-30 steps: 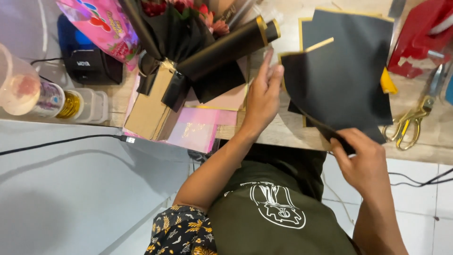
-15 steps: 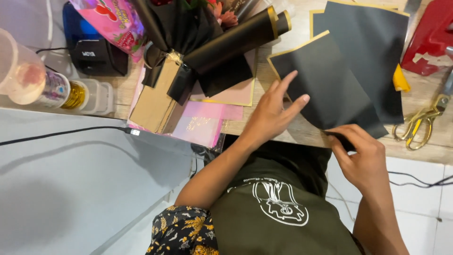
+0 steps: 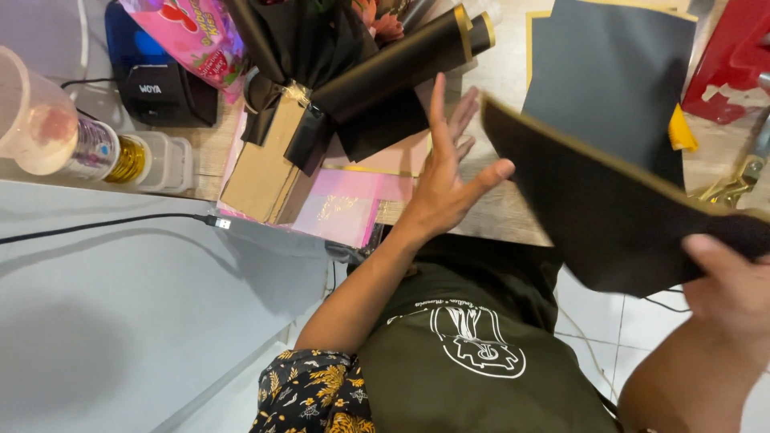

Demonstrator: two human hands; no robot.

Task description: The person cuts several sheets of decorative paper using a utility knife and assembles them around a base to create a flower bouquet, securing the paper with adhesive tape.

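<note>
At the right of the frame, the right hand (image 3: 734, 293) pinches the corner of a black sheet (image 3: 618, 216) with a gold edge, holding it tilted in the air above the bench (image 3: 505, 204). Near the middle, the left hand (image 3: 445, 180) is raised with fingers (image 3: 439, 104) spread wide, empty, just beside the sheet's near edge. Behind it lie a black roll (image 3: 401, 68), a second black sheet (image 3: 609, 76), pink paper (image 3: 341, 212) and a cardboard box (image 3: 269, 164).
</note>
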